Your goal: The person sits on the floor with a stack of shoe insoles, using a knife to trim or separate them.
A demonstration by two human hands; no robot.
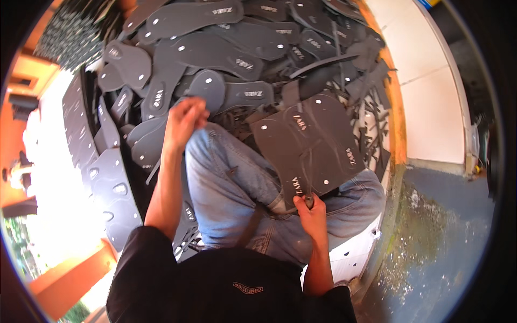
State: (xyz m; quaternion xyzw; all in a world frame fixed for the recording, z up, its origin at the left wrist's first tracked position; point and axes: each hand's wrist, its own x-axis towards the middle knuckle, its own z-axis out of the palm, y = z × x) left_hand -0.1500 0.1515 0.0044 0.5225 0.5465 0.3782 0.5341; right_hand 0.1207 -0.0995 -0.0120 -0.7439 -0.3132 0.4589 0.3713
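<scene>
Across my lap and right knee lies a dark grey foam sheet (pixel 328 129) with several sole outlines, pale printed marks and white dots. At its near edge, my right hand (pixel 312 211) is closed round a dark-handled tool (pixel 308 201) with thin, scissor-like blades lying over the sheet. The thumb of that hand rests at the sheet's corner. Raised above my left knee is my left hand (pixel 187 119), its fingers curled and slightly blurred. Whether it holds anything is hidden. A cut sole piece (pixel 208 89) lies just beyond it.
A large heap of cut foam soles (pixel 215 54) spreads in front of me, with thin offcuts (pixel 237 119) among them. More uncut sheets (pixel 116 188) lean at my left. On the right are an orange edge (pixel 397 107), a white tiled ledge (pixel 431 107) and a stained grey floor (pixel 436 226).
</scene>
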